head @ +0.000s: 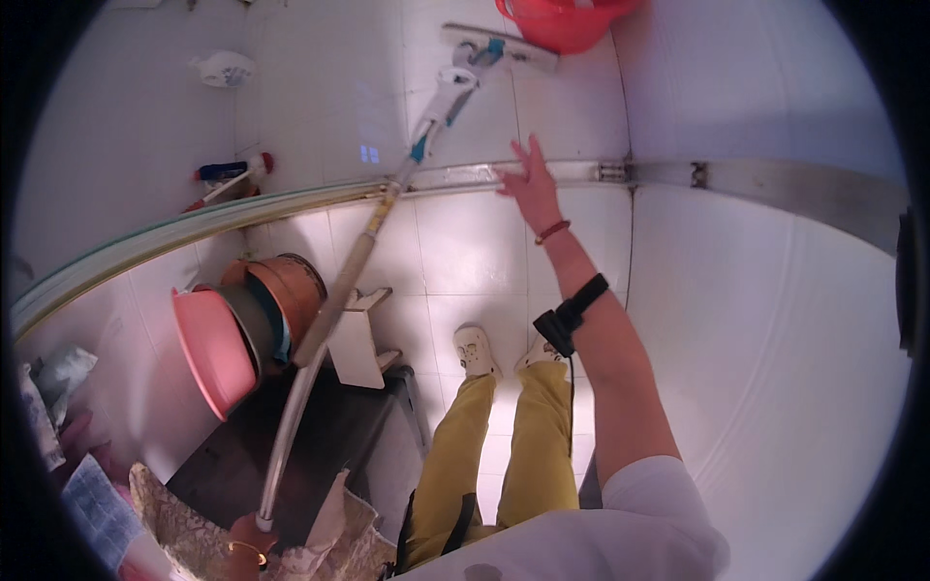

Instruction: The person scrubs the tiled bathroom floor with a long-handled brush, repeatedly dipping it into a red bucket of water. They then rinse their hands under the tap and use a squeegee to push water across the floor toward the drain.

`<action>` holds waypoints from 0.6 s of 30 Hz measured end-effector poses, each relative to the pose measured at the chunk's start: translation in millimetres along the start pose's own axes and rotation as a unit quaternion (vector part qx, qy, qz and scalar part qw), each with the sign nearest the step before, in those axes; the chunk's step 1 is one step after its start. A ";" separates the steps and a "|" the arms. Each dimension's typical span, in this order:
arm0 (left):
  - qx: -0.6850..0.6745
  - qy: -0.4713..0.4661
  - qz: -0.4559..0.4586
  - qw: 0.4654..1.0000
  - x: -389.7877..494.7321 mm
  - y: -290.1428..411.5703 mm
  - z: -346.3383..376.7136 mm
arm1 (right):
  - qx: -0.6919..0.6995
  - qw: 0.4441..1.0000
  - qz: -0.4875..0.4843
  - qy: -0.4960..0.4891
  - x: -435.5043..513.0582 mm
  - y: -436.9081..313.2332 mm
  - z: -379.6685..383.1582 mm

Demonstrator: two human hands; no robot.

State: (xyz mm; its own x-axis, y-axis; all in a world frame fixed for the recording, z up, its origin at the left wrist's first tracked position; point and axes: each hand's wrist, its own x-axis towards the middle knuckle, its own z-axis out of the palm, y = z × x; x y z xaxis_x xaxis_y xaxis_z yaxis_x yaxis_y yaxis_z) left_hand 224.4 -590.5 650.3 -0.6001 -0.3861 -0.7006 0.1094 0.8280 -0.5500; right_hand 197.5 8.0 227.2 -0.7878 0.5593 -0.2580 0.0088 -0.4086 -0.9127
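Note:
A long-handled flat mop point(341, 279) runs slantwise across the view, from the lower left to the upper middle. My left hand point(251, 537), at the bottom left, grips the tail end of its pole. The mop's head point(501, 47), with grey and teal fittings, rests on the white tiles beyond the door track point(472, 174), close to a red plastic basin point(574, 22). My right hand point(530, 189) is raised over the track, fingers apart and holding nothing, to the right of the pole.
Stacked basins point(218, 348) lean by the left wall beside a small white stool point(356, 348), above a black surface point(254, 450). Cloths point(102, 508) hang at lower left. A glass door's edge point(145, 261) crosses the left side. Bottles and a brush point(229, 174) lie beyond it.

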 end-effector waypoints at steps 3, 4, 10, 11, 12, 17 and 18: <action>-0.012 0.024 0.085 0.996 -40.7 13.4 -5.8 | 0.059 0.972 0.219 0.057 -45.6 -19.1 18.6; -0.033 0.013 0.104 0.994 -50.9 15.5 -8.5 | 0.039 0.971 0.234 0.024 -69.7 -24.6 18.8; -0.054 0.078 0.197 0.976 -79.7 13.3 -23.9 | -0.046 0.923 0.375 -0.069 -196.8 -130.3 -15.6; -0.058 0.069 0.173 0.981 -81.1 10.6 -24.7 | -0.012 0.907 0.410 -0.092 -207.0 -159.8 -26.8; -0.073 0.077 0.188 0.976 -82.8 6.1 -25.6 | -0.070 0.912 0.393 -0.099 -213.8 -191.2 -37.6; -0.463 -0.156 0.253 0.835 -65.5 39.7 -32.3 | -0.274 0.930 0.213 -0.123 -216.0 -332.1 -50.9; -0.488 -0.173 0.240 0.822 -54.4 63.2 -36.3 | -0.297 0.930 0.187 -0.107 -202.6 -358.4 -49.8</action>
State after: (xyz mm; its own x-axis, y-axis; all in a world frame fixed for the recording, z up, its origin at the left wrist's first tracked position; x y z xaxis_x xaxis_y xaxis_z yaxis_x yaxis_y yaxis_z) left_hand 235.2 -502.4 670.1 -0.3931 0.1265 -0.9108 -0.5208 0.7857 0.3339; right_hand 384.6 77.0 590.8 -0.7651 0.2750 -0.5822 0.5961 -0.0393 -0.8019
